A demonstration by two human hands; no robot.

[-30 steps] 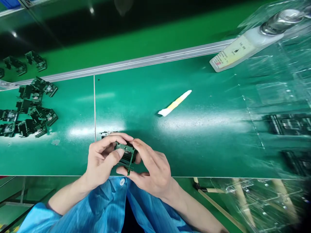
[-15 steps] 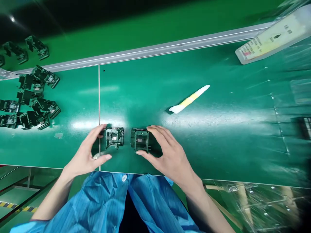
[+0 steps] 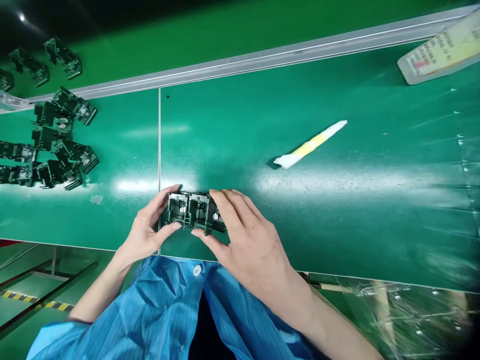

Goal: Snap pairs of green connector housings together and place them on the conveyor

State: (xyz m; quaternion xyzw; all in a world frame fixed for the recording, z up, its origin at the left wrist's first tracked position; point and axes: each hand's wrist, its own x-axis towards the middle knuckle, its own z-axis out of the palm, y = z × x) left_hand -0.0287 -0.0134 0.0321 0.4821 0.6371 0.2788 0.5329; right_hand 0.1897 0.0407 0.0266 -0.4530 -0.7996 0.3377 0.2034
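Two dark, box-like plastic frame parts with small inner fittings stand side by side on the green table, touching or nearly so. My left hand [image 3: 144,232] grips the left frame part [image 3: 177,207], fingers behind its far edge and thumb at its near edge. Around the right frame part [image 3: 200,210], my right hand [image 3: 251,245] is closed the same way, with fingers over the far side and thumb along the near side. The right hand hides some of that part's right end.
Several similar dark parts [image 3: 75,155] lie in a group on the left, with more [image 3: 63,57] beyond the metal rail [image 3: 225,67]. A white-and-yellow wrapped stick [image 3: 311,145] lies right of centre. A labelled plastic container [image 3: 431,60] is at the far right.
The two frame parts, apart before, have come together as my right hand moved its part leftward. My left hand has closed on the left part. The view has shifted slightly.
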